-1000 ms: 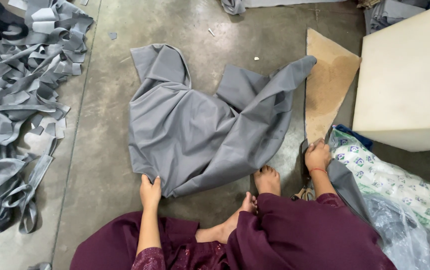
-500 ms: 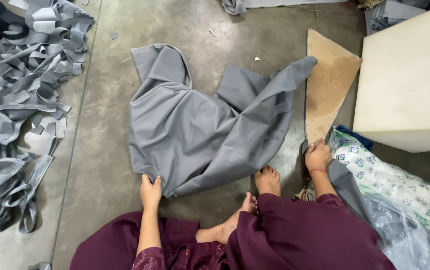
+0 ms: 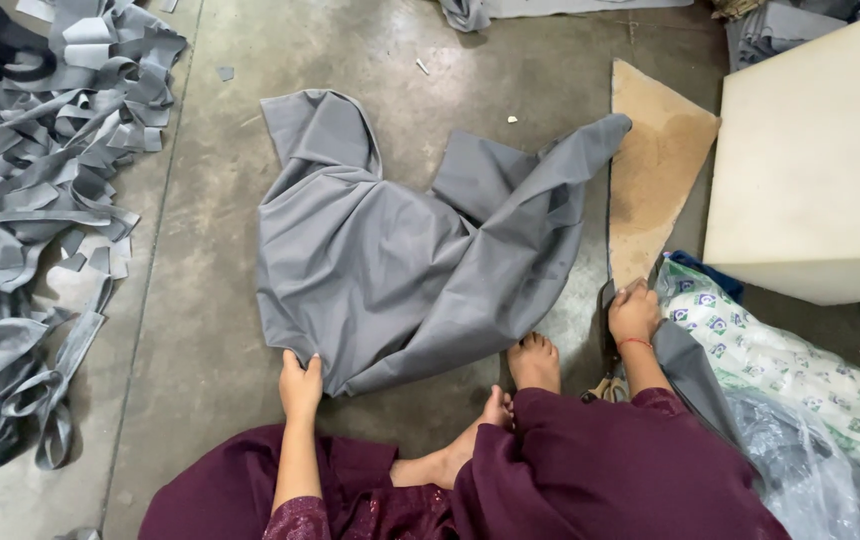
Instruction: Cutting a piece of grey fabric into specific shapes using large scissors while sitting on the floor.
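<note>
The grey cloth lies spread and wrinkled on the concrete floor, just in front of your feet. It looks thin, soft and light, so I think it will fold and slide easily; take it at an edge or a corner, not in the middle. Your left hand is closed on the near left corner of the cloth. Your right hand is to the right of the cloth, apart from it, curled shut beside the brown board; what it grips I cannot tell. Far left of the cloth is a heap of grey strips. Right of it stand a pale foam block and a printed bag.
</note>
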